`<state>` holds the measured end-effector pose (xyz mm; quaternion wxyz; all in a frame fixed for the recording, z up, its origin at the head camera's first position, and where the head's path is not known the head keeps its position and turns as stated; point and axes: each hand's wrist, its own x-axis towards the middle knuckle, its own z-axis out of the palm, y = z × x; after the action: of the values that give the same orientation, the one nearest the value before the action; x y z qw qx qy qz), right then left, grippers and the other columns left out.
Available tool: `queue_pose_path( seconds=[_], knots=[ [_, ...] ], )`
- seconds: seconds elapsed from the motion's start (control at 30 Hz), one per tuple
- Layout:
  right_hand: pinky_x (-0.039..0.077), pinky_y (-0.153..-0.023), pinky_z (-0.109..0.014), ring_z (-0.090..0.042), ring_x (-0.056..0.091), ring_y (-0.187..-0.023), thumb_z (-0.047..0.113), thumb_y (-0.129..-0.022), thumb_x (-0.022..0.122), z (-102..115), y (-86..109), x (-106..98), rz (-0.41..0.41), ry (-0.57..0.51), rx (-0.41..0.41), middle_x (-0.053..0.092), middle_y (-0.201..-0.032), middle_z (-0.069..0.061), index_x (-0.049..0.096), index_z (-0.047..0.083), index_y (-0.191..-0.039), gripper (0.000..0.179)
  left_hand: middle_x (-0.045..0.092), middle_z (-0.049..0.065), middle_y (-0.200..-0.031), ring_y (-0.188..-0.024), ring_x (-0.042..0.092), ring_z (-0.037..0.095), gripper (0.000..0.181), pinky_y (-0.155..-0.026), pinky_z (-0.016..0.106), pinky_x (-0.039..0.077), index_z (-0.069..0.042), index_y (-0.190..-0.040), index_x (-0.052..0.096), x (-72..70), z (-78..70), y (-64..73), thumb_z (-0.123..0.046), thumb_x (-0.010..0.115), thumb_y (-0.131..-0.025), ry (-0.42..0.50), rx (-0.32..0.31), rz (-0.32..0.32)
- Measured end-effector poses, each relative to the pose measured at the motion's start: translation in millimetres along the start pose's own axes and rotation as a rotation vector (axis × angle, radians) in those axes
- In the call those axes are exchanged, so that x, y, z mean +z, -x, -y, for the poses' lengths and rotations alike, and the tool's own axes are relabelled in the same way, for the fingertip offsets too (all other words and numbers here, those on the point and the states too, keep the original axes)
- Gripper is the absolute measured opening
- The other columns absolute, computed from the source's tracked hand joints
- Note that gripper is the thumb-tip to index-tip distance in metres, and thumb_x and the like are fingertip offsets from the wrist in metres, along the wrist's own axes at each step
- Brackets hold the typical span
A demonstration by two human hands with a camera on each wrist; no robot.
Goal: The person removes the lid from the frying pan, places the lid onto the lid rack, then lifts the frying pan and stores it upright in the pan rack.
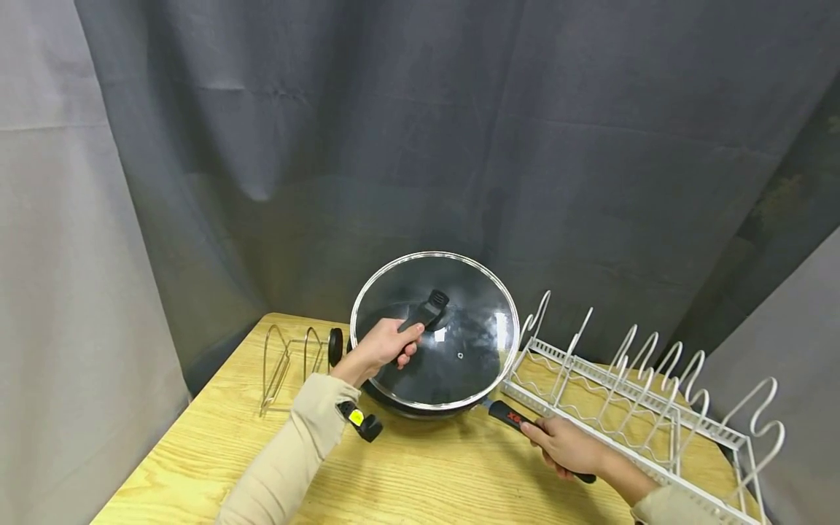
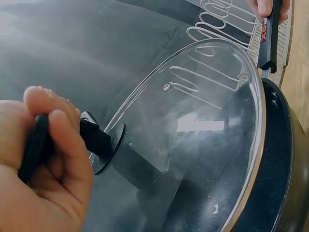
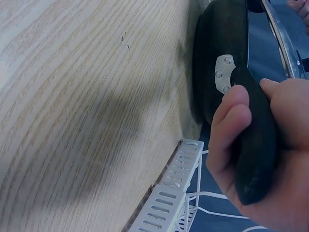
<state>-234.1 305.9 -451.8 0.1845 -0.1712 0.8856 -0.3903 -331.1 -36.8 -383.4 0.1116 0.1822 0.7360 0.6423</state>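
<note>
Left hand (image 1: 386,344) grips the round clear-glass lid (image 1: 479,328); right hand (image 1: 569,443) should brace the round black pan (image 3: 219,34), gripping its long black handle (image 1: 505,415).

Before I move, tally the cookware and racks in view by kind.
Pan: 1
Glass lid: 1
Racks: 2, the long white rack and the small wire rack
Total: 4
</note>
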Motion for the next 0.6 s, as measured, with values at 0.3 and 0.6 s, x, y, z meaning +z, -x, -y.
queue_pose_path(
  seconds=[0.3,0.6],
  knots=[
    [0.043,-0.031,-0.032,-0.008,0.046,-0.033,0.039,-0.101,0.040,2,-3.0,1,-0.044,0.059,-0.013,0.054,-0.055,-0.010,0.050,0.007,-0.077,0.042,0.047,-0.001,-0.052,-0.038,0.043,0.008,0.037,-0.042,0.023,0.039,0.010,-0.090,0.054,-2.8,-10.0,13.6,-0.026,0.052,-0.098,-0.031,0.064,-0.050],
    [0.034,-0.045,-0.027,-0.008,0.040,-0.045,0.043,-0.099,0.043,14,-8.4,8,-0.222,0.447,0.034,0.043,-0.057,0.003,0.051,0.013,-0.075,0.040,0.050,0.002,-0.053,-0.036,0.045,0.009,0.028,-0.039,0.023,0.040,0.005,-0.091,0.056,-11.2,-12.0,33.7,-0.022,0.054,-0.097,-0.086,0.115,-0.203]
  ],
)
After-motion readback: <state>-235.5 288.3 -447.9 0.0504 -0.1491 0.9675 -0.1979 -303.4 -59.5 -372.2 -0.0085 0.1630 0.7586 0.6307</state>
